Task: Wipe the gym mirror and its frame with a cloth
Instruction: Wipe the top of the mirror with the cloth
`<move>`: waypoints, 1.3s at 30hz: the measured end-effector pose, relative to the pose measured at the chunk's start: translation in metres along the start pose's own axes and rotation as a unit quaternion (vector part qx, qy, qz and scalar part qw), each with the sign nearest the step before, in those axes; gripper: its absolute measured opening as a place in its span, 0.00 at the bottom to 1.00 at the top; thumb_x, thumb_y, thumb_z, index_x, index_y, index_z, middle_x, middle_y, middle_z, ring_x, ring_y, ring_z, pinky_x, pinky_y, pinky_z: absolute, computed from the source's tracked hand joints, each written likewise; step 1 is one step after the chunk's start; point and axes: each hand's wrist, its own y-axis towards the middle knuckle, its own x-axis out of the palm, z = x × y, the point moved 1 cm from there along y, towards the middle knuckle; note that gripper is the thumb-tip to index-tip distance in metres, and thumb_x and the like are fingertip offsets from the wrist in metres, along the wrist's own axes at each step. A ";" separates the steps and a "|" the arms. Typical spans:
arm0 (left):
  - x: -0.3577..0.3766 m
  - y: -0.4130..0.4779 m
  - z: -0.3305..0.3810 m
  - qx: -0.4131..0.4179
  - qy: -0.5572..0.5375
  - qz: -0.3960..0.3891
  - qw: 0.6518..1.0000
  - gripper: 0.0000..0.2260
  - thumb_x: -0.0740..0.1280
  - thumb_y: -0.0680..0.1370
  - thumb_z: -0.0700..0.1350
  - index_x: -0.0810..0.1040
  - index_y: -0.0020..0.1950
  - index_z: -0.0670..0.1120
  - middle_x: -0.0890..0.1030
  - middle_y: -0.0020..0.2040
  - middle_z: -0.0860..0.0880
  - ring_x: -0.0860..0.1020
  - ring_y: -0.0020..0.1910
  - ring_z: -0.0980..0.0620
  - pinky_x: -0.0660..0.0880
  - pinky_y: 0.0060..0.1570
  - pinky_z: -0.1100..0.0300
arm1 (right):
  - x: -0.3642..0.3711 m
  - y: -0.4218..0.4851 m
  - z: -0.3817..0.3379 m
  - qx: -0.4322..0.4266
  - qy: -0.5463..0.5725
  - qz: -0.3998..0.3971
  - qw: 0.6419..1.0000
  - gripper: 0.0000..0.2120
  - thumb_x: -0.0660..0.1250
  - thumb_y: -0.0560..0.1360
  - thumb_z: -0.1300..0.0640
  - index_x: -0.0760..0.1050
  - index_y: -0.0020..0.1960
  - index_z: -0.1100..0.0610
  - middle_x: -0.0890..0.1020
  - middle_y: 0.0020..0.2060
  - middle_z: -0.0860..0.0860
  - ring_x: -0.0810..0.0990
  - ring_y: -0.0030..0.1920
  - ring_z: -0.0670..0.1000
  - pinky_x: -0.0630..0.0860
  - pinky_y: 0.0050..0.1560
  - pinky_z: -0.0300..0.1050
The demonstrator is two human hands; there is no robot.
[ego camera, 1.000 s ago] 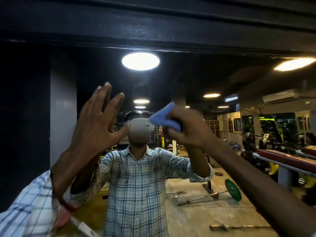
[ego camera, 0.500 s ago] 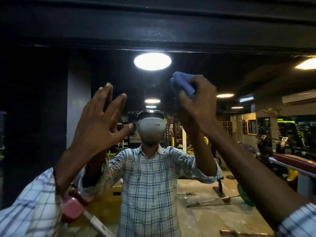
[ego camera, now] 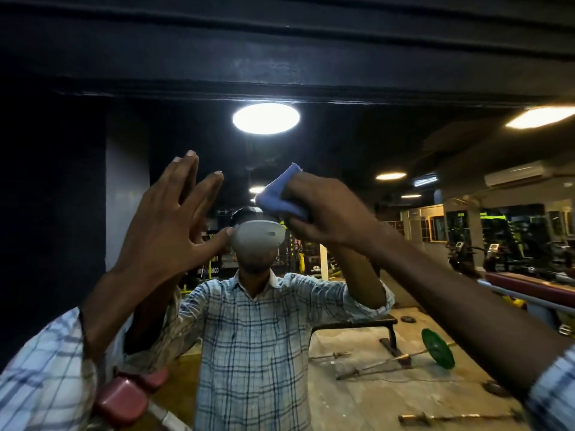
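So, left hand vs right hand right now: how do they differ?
The left hand has its fingers straight and spread; the right hand has them curled. The left hand holds nothing; the right hand grips the blue cloth. The left hand's palm faces the mirror; the right hand is turned sideways. Shared: both are raised before the mirror.

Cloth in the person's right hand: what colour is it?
The cloth is blue; the head view shows it best.

No text legible. A dark banner (ego camera: 209,265) reflected in the mirror (ego camera: 357,144) carries a few white letters. They are reversed, partly covered, small and blurred, so they can't be made out. No brand, number or label is readable.
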 end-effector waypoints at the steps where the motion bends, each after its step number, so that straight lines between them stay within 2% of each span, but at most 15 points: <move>1: -0.001 -0.001 -0.003 0.006 0.002 0.001 1.000 0.42 0.64 0.74 0.70 0.58 0.84 0.55 0.44 0.86 0.50 0.46 0.84 0.47 0.53 0.77 0.45 | -0.006 0.005 0.004 -0.005 -0.006 0.003 1.000 0.09 0.71 0.72 0.58 0.77 0.51 0.59 0.78 0.43 0.53 0.77 0.42 0.54 0.75 0.42 0.55; 6: -0.007 -0.002 -0.017 0.001 0.011 0.004 1.000 0.41 0.63 0.74 0.70 0.58 0.84 0.56 0.45 0.86 0.49 0.46 0.84 0.47 0.53 0.79 0.43 | -0.031 0.031 0.047 0.253 -0.031 0.263 0.930 0.10 0.69 0.75 0.56 0.77 0.54 0.59 0.78 0.47 0.50 0.77 0.47 0.47 0.79 0.52 0.52; 8: -0.009 -0.005 -0.023 0.002 0.010 0.000 1.000 0.42 0.62 0.73 0.70 0.58 0.84 0.56 0.45 0.86 0.48 0.46 0.84 0.47 0.53 0.79 0.42 | -0.010 0.037 0.023 0.201 -0.026 0.227 0.952 0.10 0.68 0.75 0.55 0.77 0.54 0.59 0.77 0.46 0.50 0.76 0.46 0.49 0.78 0.49 0.54; 11: -0.012 -0.008 -0.031 -0.003 0.003 0.003 1.000 0.42 0.63 0.73 0.70 0.58 0.84 0.56 0.45 0.86 0.49 0.46 0.84 0.47 0.53 0.78 0.42 | 0.012 0.038 -0.013 0.003 -0.002 0.016 1.000 0.09 0.71 0.73 0.57 0.77 0.50 0.59 0.77 0.42 0.51 0.75 0.42 0.50 0.74 0.42 0.51; 12: -0.013 -0.009 -0.034 -0.003 0.004 0.003 1.000 0.42 0.63 0.73 0.70 0.58 0.84 0.56 0.45 0.86 0.49 0.46 0.84 0.46 0.54 0.77 0.42 | 0.006 0.044 -0.011 -0.004 -0.006 0.013 1.000 0.09 0.71 0.72 0.57 0.77 0.50 0.59 0.78 0.42 0.52 0.76 0.41 0.50 0.75 0.42 0.52; 17: -0.016 -0.014 -0.041 -0.009 0.009 0.007 1.000 0.42 0.64 0.73 0.70 0.58 0.84 0.55 0.45 0.86 0.49 0.46 0.84 0.46 0.54 0.78 0.42 | -0.029 0.069 0.037 0.267 -0.025 0.303 0.915 0.17 0.63 0.73 0.49 0.79 0.52 0.61 0.80 0.45 0.54 0.79 0.45 0.51 0.78 0.50 0.57; 19: -0.016 -0.016 -0.043 -0.012 0.010 0.006 1.000 0.42 0.64 0.73 0.70 0.57 0.84 0.55 0.44 0.86 0.49 0.45 0.84 0.47 0.53 0.78 0.42 | -0.013 0.074 0.015 0.207 -0.022 0.259 0.943 0.16 0.65 0.73 0.52 0.78 0.54 0.61 0.80 0.46 0.53 0.78 0.47 0.51 0.78 0.51 0.53; 21: -0.017 -0.017 -0.046 -0.014 0.009 0.008 1.000 0.42 0.64 0.73 0.70 0.57 0.84 0.56 0.44 0.86 0.50 0.45 0.84 0.48 0.52 0.78 0.43 | 0.006 0.072 -0.016 0.047 0.005 0.105 0.993 0.10 0.68 0.74 0.56 0.78 0.52 0.60 0.77 0.44 0.49 0.77 0.44 0.50 0.76 0.47 0.46; 23: -0.017 -0.018 -0.049 -0.015 0.010 0.007 1.000 0.43 0.64 0.73 0.70 0.57 0.84 0.56 0.44 0.86 0.49 0.44 0.84 0.48 0.52 0.77 0.44 | 0.005 0.075 -0.020 -0.022 0.000 0.026 0.999 0.08 0.70 0.74 0.57 0.77 0.50 0.58 0.74 0.43 0.46 0.76 0.42 0.50 0.75 0.43 0.48; 27: -0.021 -0.022 -0.056 -0.024 0.016 0.005 1.000 0.43 0.63 0.73 0.70 0.56 0.84 0.56 0.43 0.86 0.49 0.44 0.84 0.48 0.51 0.78 0.44 | -0.017 0.091 0.020 0.185 -0.024 0.254 0.949 0.11 0.67 0.73 0.54 0.79 0.51 0.60 0.80 0.43 0.53 0.79 0.44 0.53 0.77 0.47 0.59; 29: -0.022 -0.024 -0.059 -0.025 0.017 0.007 1.000 0.42 0.63 0.74 0.70 0.56 0.84 0.56 0.43 0.86 0.49 0.44 0.84 0.48 0.51 0.78 0.44 | -0.007 0.091 0.012 0.247 -0.024 0.289 0.924 0.14 0.65 0.73 0.52 0.78 0.53 0.60 0.81 0.46 0.54 0.79 0.46 0.53 0.78 0.50 0.57; 32: -0.023 -0.027 -0.064 -0.027 0.014 0.006 1.000 0.43 0.64 0.73 0.70 0.56 0.84 0.56 0.43 0.86 0.50 0.44 0.84 0.48 0.50 0.77 0.45 | 0.029 0.088 -0.043 0.059 0.002 0.086 0.995 0.12 0.69 0.72 0.55 0.77 0.53 0.60 0.80 0.46 0.54 0.76 0.45 0.51 0.74 0.46 0.48; 34: -0.025 -0.029 -0.067 -0.028 0.015 0.006 0.999 0.42 0.64 0.73 0.70 0.56 0.84 0.56 0.43 0.86 0.50 0.44 0.84 0.48 0.50 0.77 0.45 | 0.033 0.088 -0.055 -0.033 -0.019 -0.010 0.999 0.11 0.71 0.71 0.57 0.77 0.51 0.59 0.78 0.43 0.51 0.72 0.43 0.47 0.70 0.42 0.46; 37: -0.028 -0.032 -0.070 -0.034 0.014 0.005 0.999 0.42 0.64 0.74 0.69 0.57 0.84 0.55 0.44 0.86 0.50 0.45 0.84 0.48 0.49 0.77 0.47 | 0.008 0.104 -0.021 0.063 -0.029 0.139 0.988 0.12 0.68 0.73 0.53 0.78 0.51 0.60 0.76 0.43 0.49 0.74 0.43 0.48 0.75 0.44 0.54; 39: -0.030 -0.035 -0.073 -0.035 0.016 0.004 0.999 0.42 0.64 0.74 0.69 0.57 0.84 0.55 0.44 0.86 0.49 0.45 0.84 0.48 0.48 0.77 0.48 | -0.006 0.108 0.001 0.200 -0.022 0.264 0.943 0.13 0.66 0.73 0.52 0.79 0.51 0.61 0.79 0.43 0.52 0.77 0.44 0.50 0.77 0.47 0.58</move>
